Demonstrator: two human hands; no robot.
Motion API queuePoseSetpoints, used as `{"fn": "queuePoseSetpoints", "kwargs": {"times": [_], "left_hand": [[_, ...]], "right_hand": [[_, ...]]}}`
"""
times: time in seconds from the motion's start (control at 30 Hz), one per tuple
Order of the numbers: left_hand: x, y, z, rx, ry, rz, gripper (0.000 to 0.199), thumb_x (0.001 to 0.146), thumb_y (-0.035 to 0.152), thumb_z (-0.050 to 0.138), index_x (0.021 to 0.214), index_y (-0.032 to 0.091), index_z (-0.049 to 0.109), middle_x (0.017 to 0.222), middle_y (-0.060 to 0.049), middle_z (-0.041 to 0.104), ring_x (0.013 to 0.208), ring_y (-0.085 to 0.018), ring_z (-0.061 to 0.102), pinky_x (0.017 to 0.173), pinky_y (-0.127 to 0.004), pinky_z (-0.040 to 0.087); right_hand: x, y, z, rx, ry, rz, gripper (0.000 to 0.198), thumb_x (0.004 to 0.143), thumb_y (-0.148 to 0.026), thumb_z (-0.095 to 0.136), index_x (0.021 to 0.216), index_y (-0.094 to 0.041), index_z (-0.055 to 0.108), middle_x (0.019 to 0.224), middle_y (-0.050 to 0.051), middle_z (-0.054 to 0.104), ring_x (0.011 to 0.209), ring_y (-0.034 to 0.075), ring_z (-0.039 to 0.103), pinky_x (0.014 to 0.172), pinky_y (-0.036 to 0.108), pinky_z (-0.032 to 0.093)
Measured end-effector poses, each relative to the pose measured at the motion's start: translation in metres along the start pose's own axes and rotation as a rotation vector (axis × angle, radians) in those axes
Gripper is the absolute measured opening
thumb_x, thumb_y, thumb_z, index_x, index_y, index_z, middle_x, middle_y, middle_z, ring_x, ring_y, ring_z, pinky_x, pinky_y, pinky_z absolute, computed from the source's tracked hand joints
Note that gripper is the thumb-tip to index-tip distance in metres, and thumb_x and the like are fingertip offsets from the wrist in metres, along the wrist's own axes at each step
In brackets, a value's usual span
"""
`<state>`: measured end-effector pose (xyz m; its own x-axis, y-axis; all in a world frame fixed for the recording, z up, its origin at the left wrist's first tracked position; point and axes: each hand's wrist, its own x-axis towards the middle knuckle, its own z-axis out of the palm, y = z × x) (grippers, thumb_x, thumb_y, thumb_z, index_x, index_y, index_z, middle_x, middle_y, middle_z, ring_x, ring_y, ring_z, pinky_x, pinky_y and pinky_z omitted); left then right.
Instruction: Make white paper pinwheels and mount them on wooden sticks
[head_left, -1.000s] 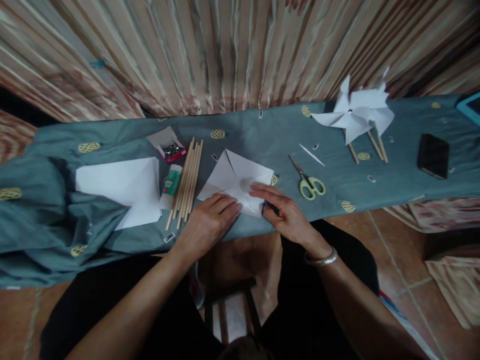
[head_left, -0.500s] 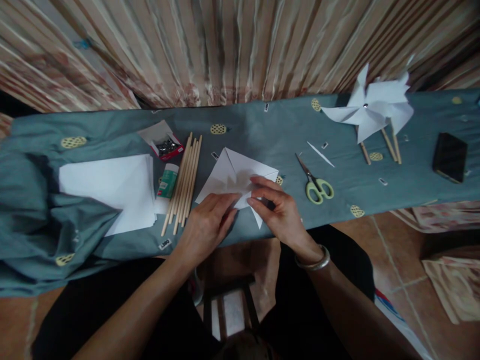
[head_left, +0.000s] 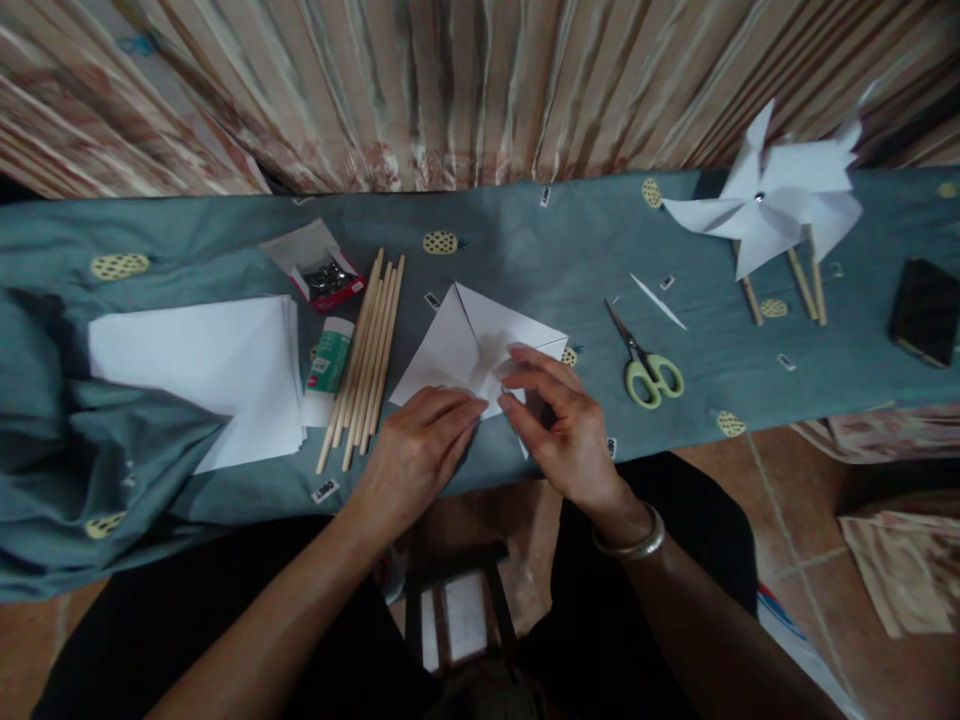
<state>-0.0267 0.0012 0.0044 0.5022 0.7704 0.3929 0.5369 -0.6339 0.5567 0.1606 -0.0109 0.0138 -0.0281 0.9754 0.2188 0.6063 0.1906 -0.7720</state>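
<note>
Pleated curtain [head_left: 465, 90] hangs behind a long surface [head_left: 517, 255] spread with a grey-green cloth patterned with pineapples; near its front edge, in the middle, lies a square white sheet [head_left: 435, 360], with slits running inward from its far and right corners. Left hand [head_left: 420, 440] rests on the sheet's near side, its fingertips drawn together at the paper; whether they pinch it or only press cannot be told. Right hand [head_left: 562, 420], with a silvery bangle [head_left: 637, 542] at its wrist, grasps a small raised flap of the sheet between thumb and forefinger, the other fingers curved above; a white tip of paper shows just below this hand.

Just left of the sheet, a bundle of wooden sticks [head_left: 367, 360] lies slanted; beside it are a green-and-white glue stick [head_left: 328, 362] on its side and, farther back, an open box [head_left: 341, 292] of shiny metal pieces; left of these is a stack of white paper [head_left: 195, 365], partly covered by a fold of the cloth.

Right of the sheet lie scissors [head_left: 637, 356] with pale green handles and a thin white sliver [head_left: 658, 302]; farther right are white pinwheels [head_left: 757, 220] on sticks, then a dark, flat, phone-like object [head_left: 926, 310].
</note>
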Motion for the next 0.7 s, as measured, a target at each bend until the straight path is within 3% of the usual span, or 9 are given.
{"fn": "queuePoseSetpoints", "kwargs": {"times": [0.7], "left_hand": [[0.0053,0.0015,-0.0008,0.068,-0.008,-0.004,0.021,0.094,0.017,0.052,0.102,0.011,0.069,0.097,-0.010,0.071,0.086,-0.018,0.069,0.078,-0.031,0.060]], "right_hand": [[-0.0029,0.0023,0.0023,-0.173,-0.012,-0.165,0.020,0.094,-0.023,0.051,0.099,-0.018,0.070,0.129,0.012,0.063,0.124,0.025,0.055,0.106,0.047,0.047]]}}
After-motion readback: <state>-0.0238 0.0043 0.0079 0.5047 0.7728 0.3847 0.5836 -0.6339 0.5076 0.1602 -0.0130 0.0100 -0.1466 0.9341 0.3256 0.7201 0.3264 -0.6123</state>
